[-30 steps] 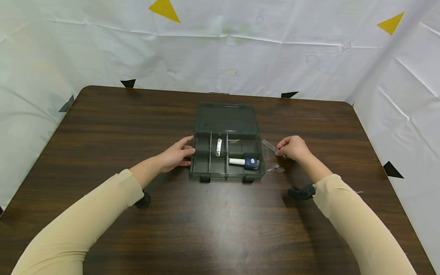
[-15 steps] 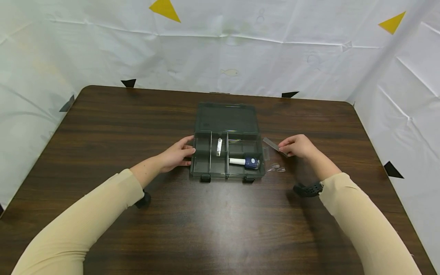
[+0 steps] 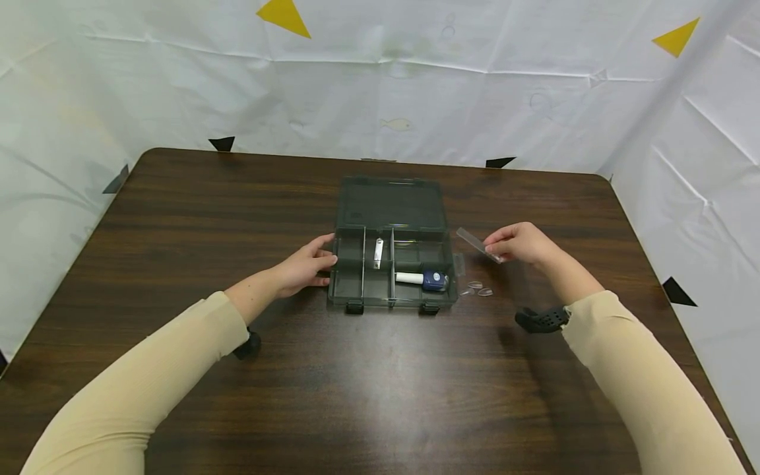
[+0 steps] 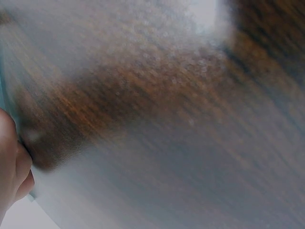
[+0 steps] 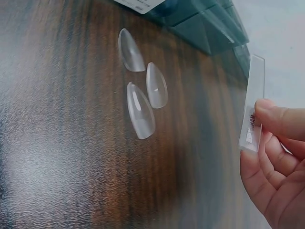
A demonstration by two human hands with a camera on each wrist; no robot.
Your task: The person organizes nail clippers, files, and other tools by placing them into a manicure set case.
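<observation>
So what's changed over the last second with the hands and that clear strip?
The right hand, pinching the clear strip, has lifted it up and away from the table, drifting slightly right and back from the three clear nail tips. Nothing was let go. The left hand stays against the left side of the open organizer box, and its contents have not moved.

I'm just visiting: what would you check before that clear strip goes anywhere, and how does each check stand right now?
1. Right hand pinches the clear strip: ok.
2. Strip lifted off the table: ok.
3. Left hand rests on the organizer box, steadying it: ok.
4. Box lid open: ok.
5. Three clear nail tips lying loose beside the box, apart from the strip: ok.
6. Which compartment has room for the strip: cannot tell.
</observation>
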